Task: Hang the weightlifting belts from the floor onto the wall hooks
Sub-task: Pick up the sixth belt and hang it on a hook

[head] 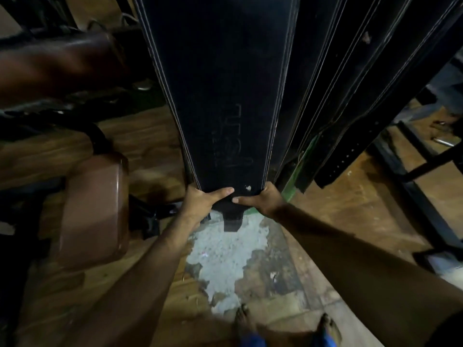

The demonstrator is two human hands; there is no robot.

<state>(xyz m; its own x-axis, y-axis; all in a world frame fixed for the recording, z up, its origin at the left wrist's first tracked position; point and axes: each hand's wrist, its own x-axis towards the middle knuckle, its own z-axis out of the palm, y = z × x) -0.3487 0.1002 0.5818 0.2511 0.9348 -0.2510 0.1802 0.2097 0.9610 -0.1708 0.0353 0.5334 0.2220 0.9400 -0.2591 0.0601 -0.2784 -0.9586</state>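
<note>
Left hand (200, 200), right hand (263, 200) grip clamped on hanging belt (220, 96) lower end.

belt (220, 96) top cut off, embossed lettering (238, 136) illegible

We hold the front belt (225, 96) at its lower end, left hand (200, 201) beside right hand (265, 200), thumbs almost meeting. More belts (350, 71) hang right of it. Bench (92, 209) stands left, on the floor (225, 259).
</note>
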